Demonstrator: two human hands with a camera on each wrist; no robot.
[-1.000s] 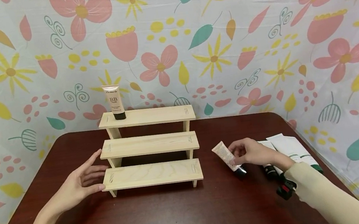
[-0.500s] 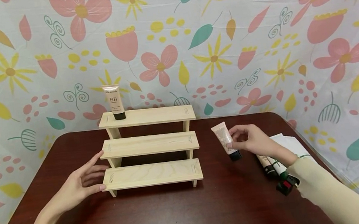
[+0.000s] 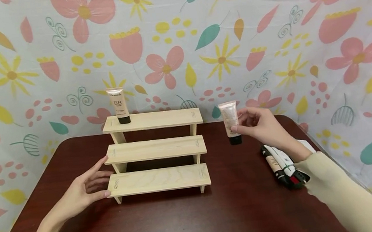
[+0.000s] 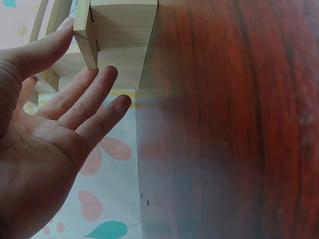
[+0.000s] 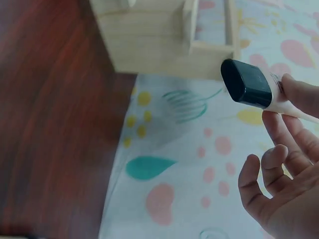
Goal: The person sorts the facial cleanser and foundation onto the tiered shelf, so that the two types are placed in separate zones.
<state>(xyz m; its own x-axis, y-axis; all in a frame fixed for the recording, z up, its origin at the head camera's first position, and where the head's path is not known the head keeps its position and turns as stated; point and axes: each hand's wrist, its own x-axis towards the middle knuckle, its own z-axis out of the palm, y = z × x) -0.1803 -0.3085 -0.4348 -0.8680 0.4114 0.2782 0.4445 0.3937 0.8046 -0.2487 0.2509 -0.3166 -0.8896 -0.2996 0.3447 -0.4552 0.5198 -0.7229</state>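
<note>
My right hand (image 3: pixel 265 126) pinches a small beige squeeze tube (image 3: pixel 231 120) between thumb and fingers, lifted above the table to the right of the shelf. The tube is upright, black cap down; in the right wrist view that cap (image 5: pixel 246 83) points toward the wooden shelf. At the left end of the three-tier wooden display shelf (image 3: pixel 155 150) is my left hand (image 3: pixel 79 192), fingers spread and loosely extended. Its thumb touches the lowest tier's edge, and a fingertip reaches the middle tier. Another beige tube, marked BB (image 3: pixel 119 106), stands cap down on the top tier's left.
Several tubes (image 3: pixel 278 162), white and beige with dark caps, lie on the dark red-brown table (image 3: pixel 172 227) at the right, partly behind my right wrist. A flower-patterned cloth (image 3: pixel 167 24) hangs behind the table and along its sides.
My right hand has raised the tube up and away from the table beside the pile, turning it from tilted to upright. The left hand and the shelf have stayed put.
</note>
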